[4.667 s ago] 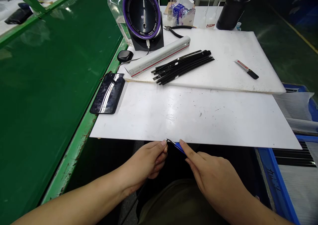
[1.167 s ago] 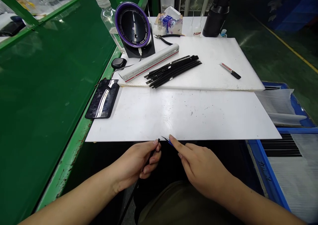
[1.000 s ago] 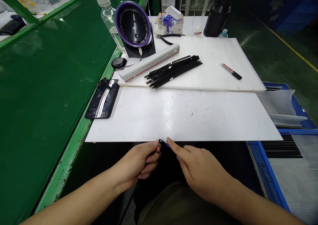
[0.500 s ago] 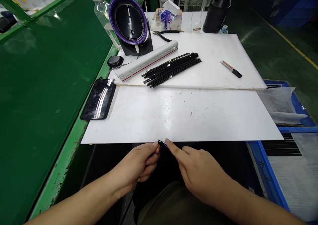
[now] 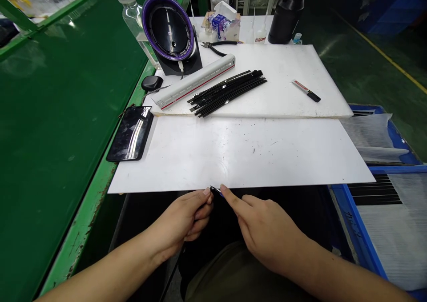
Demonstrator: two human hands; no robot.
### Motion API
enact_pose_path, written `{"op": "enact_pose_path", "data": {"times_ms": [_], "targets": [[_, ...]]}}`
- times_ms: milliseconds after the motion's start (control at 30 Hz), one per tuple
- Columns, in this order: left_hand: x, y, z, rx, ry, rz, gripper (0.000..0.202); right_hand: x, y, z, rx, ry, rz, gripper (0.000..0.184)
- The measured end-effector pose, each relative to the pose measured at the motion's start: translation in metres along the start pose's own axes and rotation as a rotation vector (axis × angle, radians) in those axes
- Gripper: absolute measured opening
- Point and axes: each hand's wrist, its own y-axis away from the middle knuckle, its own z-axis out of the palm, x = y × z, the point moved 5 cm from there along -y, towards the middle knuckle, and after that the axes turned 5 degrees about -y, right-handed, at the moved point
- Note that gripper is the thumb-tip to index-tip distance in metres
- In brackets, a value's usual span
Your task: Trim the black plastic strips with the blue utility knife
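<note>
My left hand (image 5: 185, 217) is closed, pinching the end of a thin black strip (image 5: 212, 189) just below the near edge of the white board (image 5: 240, 153). My right hand (image 5: 267, 228) is closed too, its fingertips meeting the left hand's at that strip. A small blue tool with a metal tip (image 5: 219, 192) shows between the right fingers. The rest of the strip is hidden under my hands. A bundle of several black strips (image 5: 227, 92) lies on the raised white slab (image 5: 283, 82) farther back.
A phone (image 5: 130, 133) lies at the board's left edge by the green belt (image 5: 60, 97). A purple-ringed fan (image 5: 168, 28), water bottle (image 5: 131, 15), white bar (image 5: 195, 82), pliers (image 5: 216, 46), black flask (image 5: 283, 13) and utility knife (image 5: 306, 91) stand behind. A blue tray (image 5: 383, 191) sits right.
My hands have stayed at the board's near edge; the fingertips have closed together on the strip end. The view has shifted slightly right and down.
</note>
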Motion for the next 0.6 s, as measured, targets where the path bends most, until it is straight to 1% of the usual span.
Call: {"op": "enact_pose_path", "data": {"times_ms": [167,267,600], "targets": [[-0.0020,0.0005,-0.0005,-0.005,-0.003,0.004,0.031,0.0007,-0.0004,-0.0009,0.010,-0.016,0.003,0.063],[-0.0038,0.0000,-0.0015,-0.001,-0.003,0.002,0.031,0.0006,-0.0004,-0.0018,0.011,0.021,0.002,0.063],[-0.0023,-0.0011,0.0000,0.012,-0.030,0.014,0.034,-0.0028,-0.0008,0.0023,0.007,0.184,0.005,0.075]]}}
